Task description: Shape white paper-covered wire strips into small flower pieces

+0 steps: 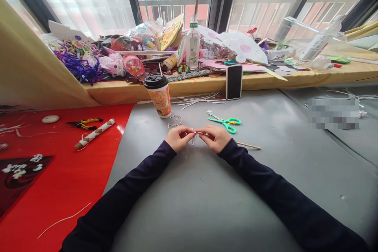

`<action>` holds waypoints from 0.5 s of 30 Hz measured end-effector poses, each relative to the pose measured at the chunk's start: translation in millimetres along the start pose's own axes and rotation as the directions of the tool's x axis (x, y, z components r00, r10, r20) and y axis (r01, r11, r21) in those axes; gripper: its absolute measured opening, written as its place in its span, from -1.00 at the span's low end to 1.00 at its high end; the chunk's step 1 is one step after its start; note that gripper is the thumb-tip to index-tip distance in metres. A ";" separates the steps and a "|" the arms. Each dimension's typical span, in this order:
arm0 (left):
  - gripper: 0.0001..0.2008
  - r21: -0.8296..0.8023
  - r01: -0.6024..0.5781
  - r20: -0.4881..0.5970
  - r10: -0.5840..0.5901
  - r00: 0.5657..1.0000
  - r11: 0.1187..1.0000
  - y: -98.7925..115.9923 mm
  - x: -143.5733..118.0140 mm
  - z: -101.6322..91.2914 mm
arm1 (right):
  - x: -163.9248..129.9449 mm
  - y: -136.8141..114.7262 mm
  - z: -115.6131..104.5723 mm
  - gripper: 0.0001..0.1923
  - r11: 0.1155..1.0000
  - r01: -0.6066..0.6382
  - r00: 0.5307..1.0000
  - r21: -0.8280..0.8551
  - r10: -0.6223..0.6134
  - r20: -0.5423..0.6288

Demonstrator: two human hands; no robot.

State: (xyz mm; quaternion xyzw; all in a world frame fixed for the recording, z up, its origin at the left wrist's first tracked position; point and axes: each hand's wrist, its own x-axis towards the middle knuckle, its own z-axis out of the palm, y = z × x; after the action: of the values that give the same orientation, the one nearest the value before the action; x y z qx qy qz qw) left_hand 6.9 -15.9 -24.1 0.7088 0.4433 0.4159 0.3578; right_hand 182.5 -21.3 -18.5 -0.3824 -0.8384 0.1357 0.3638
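Note:
My left hand (179, 138) and my right hand (215, 137) meet fingertip to fingertip above the grey table. Between them a small white strip (193, 138) hangs down, pinched by my left thumb and forefinger. A thin wooden stick (249, 145) runs through my right hand's closed fingers, its far end sticking out past the wrist to the right. The stick's near tip reaches the white strip; exactly how they join is too small to tell. Just beyond my hands lie green-handled scissors (228, 123), a small white flower-like piece (210, 113) and a curled white cord (176, 119).
A lidded paper cup (159, 96) stands behind my left hand, and a phone (234, 82) leans on the cluttered ledge (118, 93). Pliers (85, 123) and a wrapped roll (95, 134) lie on the red surface (79, 169) at left. Several white strips (201, 100) lie behind.

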 end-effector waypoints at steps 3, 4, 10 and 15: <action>-0.75 0.058 -0.043 0.014 0.043 0.999 0.997 -0.2 -0.4 -0.7 | 2.2 -0.2 -3.6 -0.76 0.992 -0.067 0.997 0.103 0.063 0.042; -0.74 0.066 -0.045 0.022 0.044 0.999 0.997 -0.1 -0.5 -0.9 | 2.8 0.1 -4.5 -0.77 0.989 -0.088 0.995 0.118 0.082 0.051; -0.73 -0.033 0.011 0.084 -0.008 0.996 0.999 2.6 -0.2 -0.4 | 3.4 0.3 -6.5 -0.81 0.990 -0.067 0.998 0.124 0.064 0.025; -0.70 -0.150 0.133 0.120 -0.116 0.986 0.980 3.2 0.5 -0.8 | 0.5 0.1 -2.8 -0.79 1.000 0.012 0.998 0.026 -0.010 -0.060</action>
State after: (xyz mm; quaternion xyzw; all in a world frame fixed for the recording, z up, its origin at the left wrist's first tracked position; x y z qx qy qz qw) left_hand 7.3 -16.5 -20.8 0.6711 0.4323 0.3865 0.4618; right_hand 184.3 -21.1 -16.3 -0.3769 -0.8274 0.1329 0.3946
